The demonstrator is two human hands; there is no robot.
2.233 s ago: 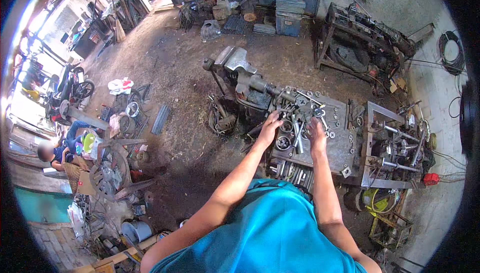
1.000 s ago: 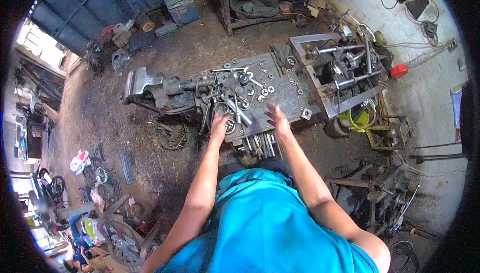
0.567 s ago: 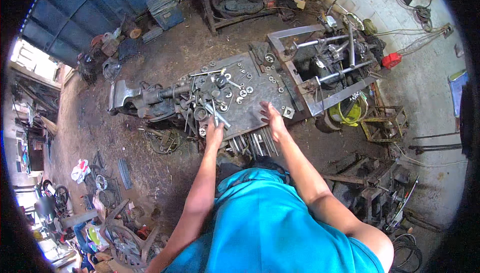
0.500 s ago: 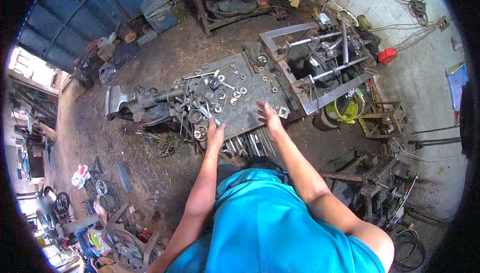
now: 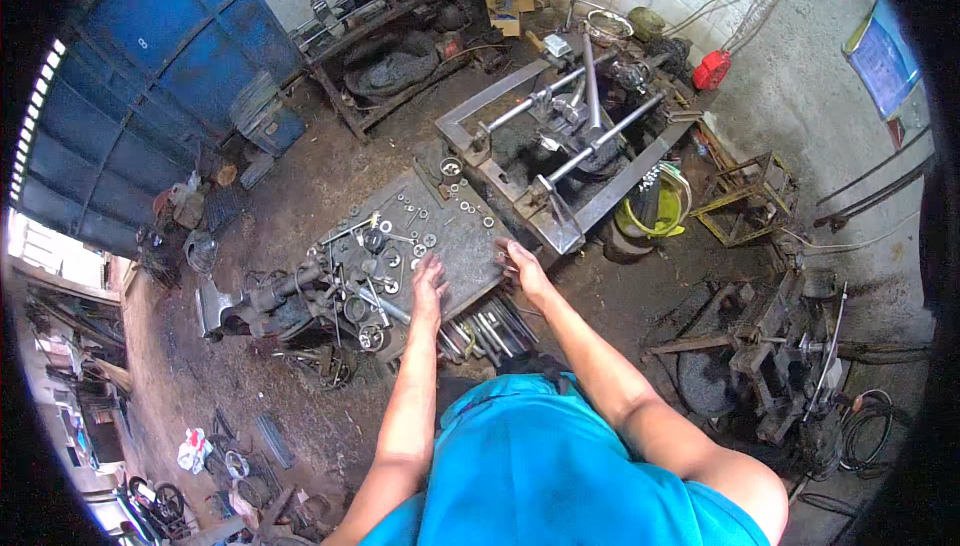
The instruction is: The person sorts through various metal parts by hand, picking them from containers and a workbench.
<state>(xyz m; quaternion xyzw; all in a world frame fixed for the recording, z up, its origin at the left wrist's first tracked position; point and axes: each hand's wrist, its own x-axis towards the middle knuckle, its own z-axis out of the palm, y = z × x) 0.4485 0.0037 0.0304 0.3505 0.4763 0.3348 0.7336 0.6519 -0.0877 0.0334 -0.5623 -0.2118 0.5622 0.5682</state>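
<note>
My left hand (image 5: 428, 291) is over the middle of the dark metal bench top (image 5: 470, 263), its fingers stretched out and nothing seen in them. A silvery metal bar (image 5: 383, 303) lies just left of it, apart from the fingers. My right hand (image 5: 523, 268) is at the bench's right edge, fingers spread and holding nothing. Several round slotted dies (image 5: 429, 241), rings and nuts lie scattered beyond my left hand. A larger ring-shaped die (image 5: 371, 337) sits at the bench's near left corner. Whether either hand touches the bench top is hard to tell.
A bench vise (image 5: 270, 296) juts from the bench's left side. Metal rods (image 5: 490, 334) stick out under its front edge. Beyond, on the right, stands a steel frame with shiny shafts (image 5: 605, 156). A yellow-green bucket (image 5: 650, 211) is beside it.
The whole view has swung, so the bench sits lower and further left. My left hand has come off the end of the metal bar. My right hand stays open near the bench's right side.
</note>
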